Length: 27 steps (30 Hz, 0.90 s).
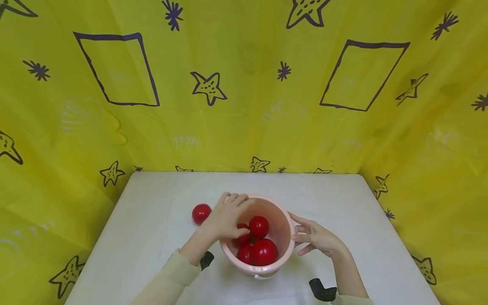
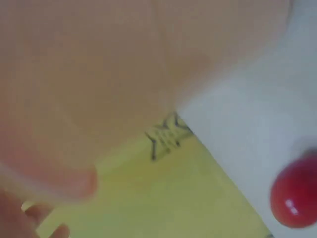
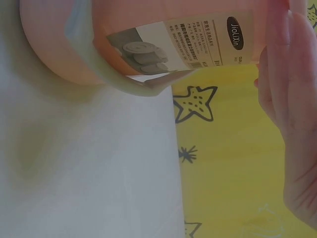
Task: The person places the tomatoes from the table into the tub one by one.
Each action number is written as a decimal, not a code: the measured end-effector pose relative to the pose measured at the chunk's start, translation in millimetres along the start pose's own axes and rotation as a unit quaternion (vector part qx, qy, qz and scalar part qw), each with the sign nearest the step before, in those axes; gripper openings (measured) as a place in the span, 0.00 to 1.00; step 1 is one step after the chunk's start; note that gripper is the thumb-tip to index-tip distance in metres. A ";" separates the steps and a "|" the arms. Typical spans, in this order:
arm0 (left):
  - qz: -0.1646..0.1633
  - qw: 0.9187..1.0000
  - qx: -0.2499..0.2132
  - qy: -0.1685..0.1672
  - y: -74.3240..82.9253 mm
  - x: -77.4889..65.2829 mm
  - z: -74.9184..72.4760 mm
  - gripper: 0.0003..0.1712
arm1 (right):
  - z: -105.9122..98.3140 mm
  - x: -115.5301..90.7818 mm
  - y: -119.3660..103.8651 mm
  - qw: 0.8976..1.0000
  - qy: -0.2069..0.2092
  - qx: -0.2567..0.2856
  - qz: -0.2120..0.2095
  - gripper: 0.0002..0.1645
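A pink bucket [image 1: 280, 212] stands in the middle of the head view with its mouth toward the camera; a label [image 3: 198, 42] is on its side in the right wrist view. Inside lie several glossy red balls [image 1: 264, 253], partly hidden by my left hand [image 1: 223, 216]. That hand grips the bucket's left rim, with the thumb inside and fingers along the far edge. My right hand [image 1: 320, 237] holds the right rim, some of its fingers outside the wall. Another red ball [image 1: 201, 214] rests on the table left of the bucket.
The bucket sits over a white-covered table [image 1: 160, 237]. Yellow cloth [image 1: 244, 127] with drawn stars and frames hangs behind and along both sides. A pale bucket handle [image 3: 133, 87] hangs on the near side. Dark wrist straps [image 1: 322, 291] show on both arms.
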<state>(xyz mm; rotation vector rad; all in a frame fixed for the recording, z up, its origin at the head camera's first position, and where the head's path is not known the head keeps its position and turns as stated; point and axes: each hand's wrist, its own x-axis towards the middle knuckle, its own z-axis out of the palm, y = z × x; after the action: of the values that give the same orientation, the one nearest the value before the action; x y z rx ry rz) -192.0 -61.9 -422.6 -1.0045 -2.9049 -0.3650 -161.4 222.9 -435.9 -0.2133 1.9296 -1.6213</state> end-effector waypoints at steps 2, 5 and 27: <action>-0.033 0.998 -0.004 0.062 -14.4 -2.1 -3.7 0.45 | -0.1 -0.2 0.1 1.000 0.002 -0.001 0.001 0.43; -0.080 0.987 0.013 0.139 -36.2 -6.5 -1.7 0.42 | -0.2 -0.4 0.1 1.000 0.003 0.000 0.005 0.43; -0.328 0.943 -0.041 0.040 -113.4 -51.8 88.3 0.51 | -0.6 0.5 -0.4 1.000 -0.002 -0.001 0.002 0.44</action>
<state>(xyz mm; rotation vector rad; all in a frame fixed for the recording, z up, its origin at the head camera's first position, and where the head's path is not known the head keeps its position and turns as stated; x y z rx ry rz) -217.9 -158.6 -538.0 0.0157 -3.0820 -0.5306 -162.2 223.1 -435.6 -0.2141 1.9282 -1.6150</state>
